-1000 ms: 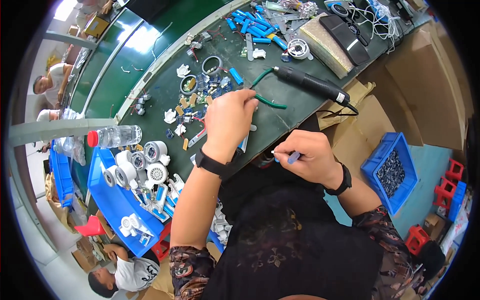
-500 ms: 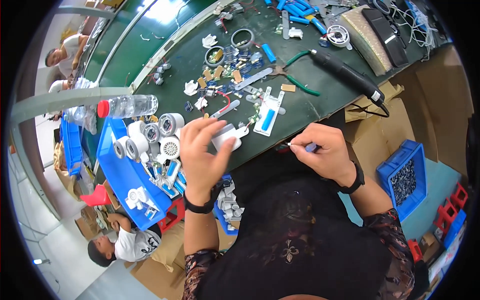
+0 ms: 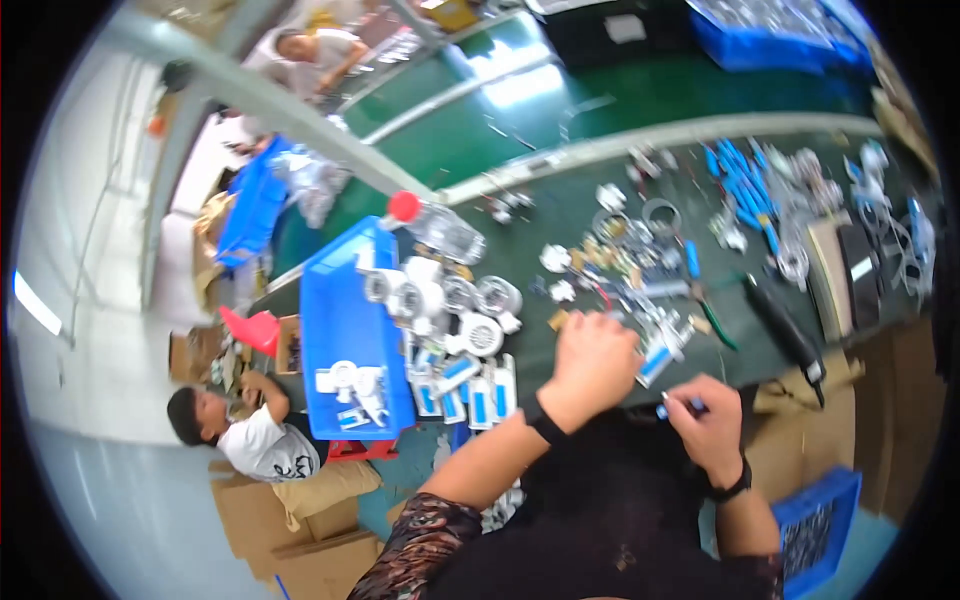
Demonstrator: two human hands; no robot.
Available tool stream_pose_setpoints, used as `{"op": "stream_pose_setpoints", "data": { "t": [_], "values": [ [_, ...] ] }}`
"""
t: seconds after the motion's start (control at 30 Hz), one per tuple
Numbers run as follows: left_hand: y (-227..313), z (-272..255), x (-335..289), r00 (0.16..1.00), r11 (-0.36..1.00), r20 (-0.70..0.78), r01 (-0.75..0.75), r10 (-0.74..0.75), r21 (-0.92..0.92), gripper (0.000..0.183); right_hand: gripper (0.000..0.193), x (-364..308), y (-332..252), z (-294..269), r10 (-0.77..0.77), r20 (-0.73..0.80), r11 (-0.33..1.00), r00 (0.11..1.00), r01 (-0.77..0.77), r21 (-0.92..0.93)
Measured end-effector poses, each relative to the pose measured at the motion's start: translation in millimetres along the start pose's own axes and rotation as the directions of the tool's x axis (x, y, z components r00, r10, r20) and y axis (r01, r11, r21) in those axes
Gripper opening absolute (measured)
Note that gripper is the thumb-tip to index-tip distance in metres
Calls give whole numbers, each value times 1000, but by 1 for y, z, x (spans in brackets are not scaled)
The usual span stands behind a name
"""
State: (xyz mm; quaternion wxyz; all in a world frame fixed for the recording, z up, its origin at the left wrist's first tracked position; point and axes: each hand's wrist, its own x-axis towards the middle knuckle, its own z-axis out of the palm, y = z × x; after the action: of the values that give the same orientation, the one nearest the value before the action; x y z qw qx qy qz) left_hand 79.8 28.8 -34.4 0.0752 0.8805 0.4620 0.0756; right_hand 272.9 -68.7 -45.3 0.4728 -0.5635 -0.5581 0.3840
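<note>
My left hand [image 3: 597,362] reaches over the near edge of the dark green bench, back of the hand up. Its fingers are blurred and point down, so what lies under them is hidden. Just right of it lies a white plastic part with a blue cell [image 3: 656,360]. My right hand [image 3: 708,425] is closed in front of the bench edge, holding a small bluish thing with a pale tip [image 3: 665,397]; its kind is not clear. Beyond my left hand spreads a pile of small parts [image 3: 640,268], with green-handled cutters [image 3: 716,322] to its right.
A black corded tool [image 3: 785,325] lies on the right. Left stand a blue bin [image 3: 345,290], heaped white round fan housings [image 3: 480,335] and a clear bottle [image 3: 445,232] with a red cap. Blue cells [image 3: 740,180] lie farther back. One person [image 3: 262,440] sits left; another works at the far bench.
The view has swung left, so the bench appears farther right. My left hand has moved rightward, toward the white part with the blue cell, its fingers now turned down. My right hand remains closed.
</note>
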Motion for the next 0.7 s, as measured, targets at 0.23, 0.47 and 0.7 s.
{"op": "stream_pose_setpoints", "data": {
  "t": [0.23, 0.47, 0.7],
  "values": [
    [-3, -2, -16, 987, 957, -81, 114, -140, -267, 14, 4, -2, -5, -1, 85, 45, 995, 995, -87, 40],
    [-31, -17, -18, 921, 824, -173, 214, -350, -525, 24, 7, 26, -12, 14, -36, 48, 999, 998, 34, 29],
    [-22, -11, -13, 879, 700, -90, 306, -467, -646, 25, 7, 23, -11, 10, 71, 12, 994, 997, -71, 79]
  ]
}}
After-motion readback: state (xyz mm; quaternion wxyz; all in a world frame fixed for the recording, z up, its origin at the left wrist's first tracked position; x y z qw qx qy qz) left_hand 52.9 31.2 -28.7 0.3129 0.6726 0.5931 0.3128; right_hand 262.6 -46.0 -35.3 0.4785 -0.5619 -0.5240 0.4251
